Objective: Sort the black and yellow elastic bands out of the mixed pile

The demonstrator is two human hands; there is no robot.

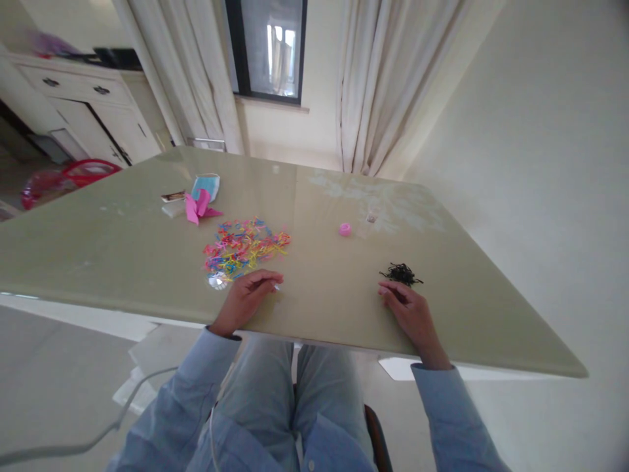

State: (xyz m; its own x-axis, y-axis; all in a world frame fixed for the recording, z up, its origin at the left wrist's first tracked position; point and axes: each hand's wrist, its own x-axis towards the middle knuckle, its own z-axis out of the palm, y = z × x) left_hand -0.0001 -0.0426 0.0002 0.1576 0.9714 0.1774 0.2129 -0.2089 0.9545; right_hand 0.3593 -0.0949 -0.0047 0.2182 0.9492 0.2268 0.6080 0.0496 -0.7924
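My left hand (249, 296) rests at the table's front edge with its fingers curled and thumb against the forefinger. A small pale glint shows at its fingertips, too small to name. Just beyond it spreads a loose pile of thin multicoloured bands (240, 242), with a clear shiny round piece (217, 280) at its near side. My right hand (407, 313) is on the table too, thumb and fingertips together; whatever they pinch, if anything, cannot be made out. Directly behind those fingers lies a heap of short black stringy pieces (400, 273).
A small pink ring-shaped object (345, 229) sits mid-table, near a small clear packet (371, 218). Towards the back left lie a pink folded paper shape (200, 207), a blue face mask (206, 186) and a small whitish block (173, 209). A wall borders the table's right side.
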